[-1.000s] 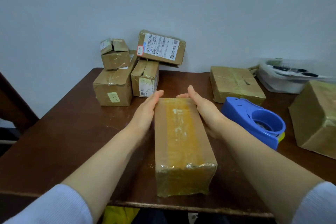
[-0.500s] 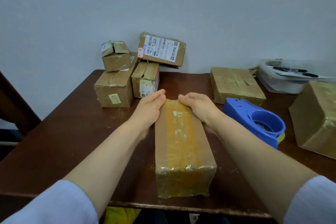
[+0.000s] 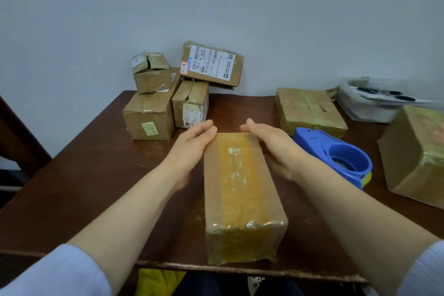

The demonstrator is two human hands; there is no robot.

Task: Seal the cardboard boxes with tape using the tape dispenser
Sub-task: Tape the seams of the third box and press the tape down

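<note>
At 3 o'clock a cardboard box [image 3: 415, 151] runs off the right edge. The right forearm [image 3: 336, 209] hides the near side of the tape dispenser [image 3: 322, 144]. The left hand [image 3: 189, 149] and right hand [image 3: 271, 146] are blurred (fingertips most). The print on the shipping label [image 3: 211, 62] at 12 o'clock is too small to read.

Seven cardboard boxes [image 3: 242, 190] — one tape dispenser [image 3: 336, 154], one tub [image 3: 367, 113]

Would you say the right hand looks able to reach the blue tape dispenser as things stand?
Probably yes: the right hand holds nothing, and the tape dispenser lies just beside it, nothing between.
</note>
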